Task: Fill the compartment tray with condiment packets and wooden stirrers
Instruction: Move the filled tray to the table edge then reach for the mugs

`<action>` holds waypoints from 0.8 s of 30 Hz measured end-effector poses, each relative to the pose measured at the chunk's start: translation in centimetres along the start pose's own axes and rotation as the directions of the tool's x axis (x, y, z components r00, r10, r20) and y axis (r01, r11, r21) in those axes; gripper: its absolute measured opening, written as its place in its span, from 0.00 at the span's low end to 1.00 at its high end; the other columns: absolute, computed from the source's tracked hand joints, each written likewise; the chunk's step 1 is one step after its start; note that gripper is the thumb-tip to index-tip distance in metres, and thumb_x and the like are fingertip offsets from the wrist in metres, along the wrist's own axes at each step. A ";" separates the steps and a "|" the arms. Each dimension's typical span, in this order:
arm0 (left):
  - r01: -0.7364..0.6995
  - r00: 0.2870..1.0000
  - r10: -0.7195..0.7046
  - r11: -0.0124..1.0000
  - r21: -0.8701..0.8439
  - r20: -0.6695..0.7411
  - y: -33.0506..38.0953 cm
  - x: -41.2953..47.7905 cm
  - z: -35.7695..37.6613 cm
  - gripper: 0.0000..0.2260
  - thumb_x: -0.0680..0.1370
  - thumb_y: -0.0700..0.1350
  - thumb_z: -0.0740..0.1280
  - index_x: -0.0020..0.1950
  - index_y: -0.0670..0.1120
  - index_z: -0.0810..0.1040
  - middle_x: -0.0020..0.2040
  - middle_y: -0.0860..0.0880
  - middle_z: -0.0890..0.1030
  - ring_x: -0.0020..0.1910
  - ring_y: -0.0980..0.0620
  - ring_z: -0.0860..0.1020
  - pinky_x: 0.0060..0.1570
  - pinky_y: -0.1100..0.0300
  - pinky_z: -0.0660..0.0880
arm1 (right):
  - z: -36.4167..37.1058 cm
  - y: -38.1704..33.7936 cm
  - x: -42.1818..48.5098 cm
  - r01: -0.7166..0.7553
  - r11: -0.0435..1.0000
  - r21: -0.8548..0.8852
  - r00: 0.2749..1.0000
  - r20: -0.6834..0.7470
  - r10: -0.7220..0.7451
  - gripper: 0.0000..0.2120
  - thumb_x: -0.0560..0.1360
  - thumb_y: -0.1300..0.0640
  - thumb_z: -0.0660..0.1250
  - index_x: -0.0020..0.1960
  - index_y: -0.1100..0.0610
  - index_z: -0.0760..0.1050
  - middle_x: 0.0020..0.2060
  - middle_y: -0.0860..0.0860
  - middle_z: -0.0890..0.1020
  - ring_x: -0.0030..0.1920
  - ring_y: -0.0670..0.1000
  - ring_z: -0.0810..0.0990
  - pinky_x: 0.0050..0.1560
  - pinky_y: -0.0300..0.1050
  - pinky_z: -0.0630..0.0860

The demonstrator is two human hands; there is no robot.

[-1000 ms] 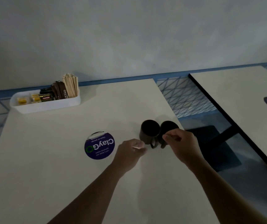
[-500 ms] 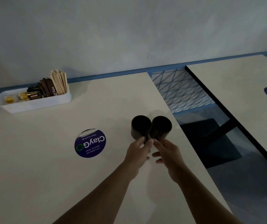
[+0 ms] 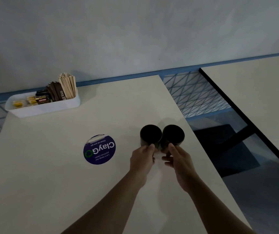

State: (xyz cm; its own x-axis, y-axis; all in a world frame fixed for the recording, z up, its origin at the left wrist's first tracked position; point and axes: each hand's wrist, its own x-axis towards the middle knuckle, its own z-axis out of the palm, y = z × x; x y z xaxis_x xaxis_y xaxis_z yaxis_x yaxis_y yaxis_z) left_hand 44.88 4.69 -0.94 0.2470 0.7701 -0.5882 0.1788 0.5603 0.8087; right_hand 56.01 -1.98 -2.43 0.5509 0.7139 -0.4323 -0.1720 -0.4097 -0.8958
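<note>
A white compartment tray [image 3: 42, 108] stands at the table's far left corner. It holds upright wooden stirrers [image 3: 68, 86] at its right end, brown sachets [image 3: 56, 92] beside them, and dark and yellow packets [image 3: 18, 103] toward the left. Two dark mugs stand side by side touching, the left mug [image 3: 150, 135] and the right mug [image 3: 173, 135]. My left hand [image 3: 143, 157] is curled against the near side of the left mug. My right hand [image 3: 177, 159] grips the near side of the right mug with thumb and fingertips. The handles are hidden behind my fingers.
A round purple "ClayGo" sticker [image 3: 99, 149] lies on the pale table [image 3: 51, 183] left of the mugs. The table's right edge runs just past the right mug, with a floor gap beyond. A second table [image 3: 253, 92] stands to the right.
Both hands have come together at the near side of the two mugs and closed on them. The mugs have stayed where they were.
</note>
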 end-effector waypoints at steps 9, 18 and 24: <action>-0.052 0.998 0.051 0.999 -0.016 -0.032 0.8 0.2 -5.0 0.11 0.79 0.49 0.65 0.40 0.50 0.83 0.45 0.48 0.85 0.49 0.45 0.82 0.56 0.46 0.79 | 2.5 -1.0 0.1 0.079 0.994 -0.071 0.997 0.020 -0.078 0.14 0.83 0.52 0.59 0.44 0.55 0.79 0.45 0.55 0.85 0.46 0.57 0.82 0.47 0.51 0.76; -0.108 0.987 0.098 0.991 -0.081 -0.124 4.2 1.8 -11.3 0.12 0.80 0.47 0.65 0.40 0.45 0.82 0.44 0.47 0.85 0.44 0.50 0.80 0.56 0.46 0.79 | 8.6 -4.1 1.9 0.110 0.992 -0.062 0.990 0.096 -0.104 0.15 0.83 0.52 0.61 0.43 0.56 0.80 0.45 0.57 0.85 0.43 0.55 0.82 0.47 0.50 0.75; -0.105 0.973 0.094 0.993 -0.044 -0.209 6.1 4.2 -15.0 0.12 0.76 0.52 0.67 0.37 0.52 0.84 0.42 0.49 0.86 0.47 0.45 0.83 0.55 0.46 0.80 | 12.6 -6.4 4.0 0.103 0.992 -0.075 0.987 0.129 -0.093 0.15 0.82 0.51 0.61 0.43 0.58 0.80 0.45 0.57 0.85 0.42 0.54 0.81 0.47 0.50 0.77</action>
State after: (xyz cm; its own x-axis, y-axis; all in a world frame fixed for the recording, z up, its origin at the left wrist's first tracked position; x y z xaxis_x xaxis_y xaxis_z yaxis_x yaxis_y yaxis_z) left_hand 32.74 15.91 1.47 0.0585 0.8658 -0.4969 0.1098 0.4892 0.8652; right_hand 49.08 10.64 0.25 0.4547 0.8160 -0.3568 -0.0524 -0.3754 -0.9254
